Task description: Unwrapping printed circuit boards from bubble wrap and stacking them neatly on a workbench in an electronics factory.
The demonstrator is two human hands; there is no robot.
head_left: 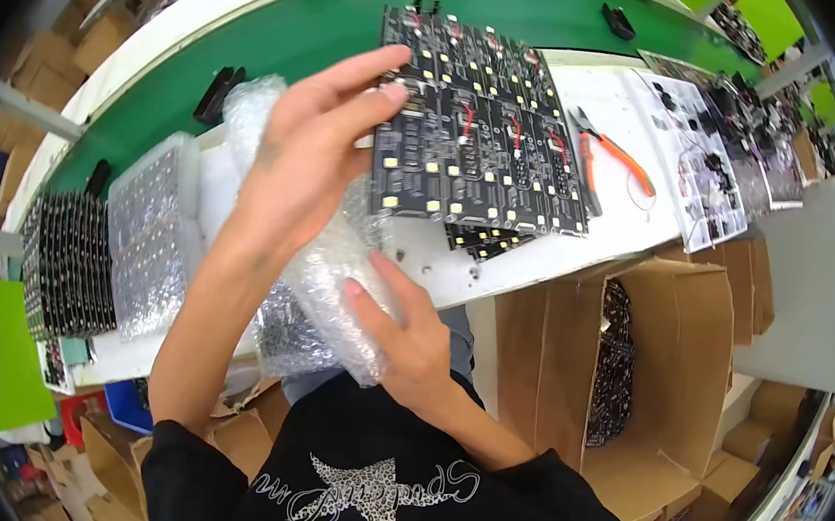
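My left hand point(303, 149) is closed on the left edge of a black circuit board panel point(483, 156), which is dotted with small white-yellow squares and short red wires. The panel is held up, tilted, above the white tabletop. Closer to my body, my right hand point(404, 345) grips a folded length of bubble wrap point(323, 297), its thumb and a finger showing along the side. Part of the wrap passes behind my left forearm. More dark boards point(485, 239) show below the panel's lower edge, mostly hidden by it.
Orange-handled pliers point(618, 164) lie right of the panel, beside a white compartment tray point(702, 177) of small parts. At left stand a stack of boards point(70, 262) and bubble-wrapped boards point(154, 235). An open cardboard box point(675, 356) holding boards is below the table's edge. Behind runs a green surface point(329, 31).
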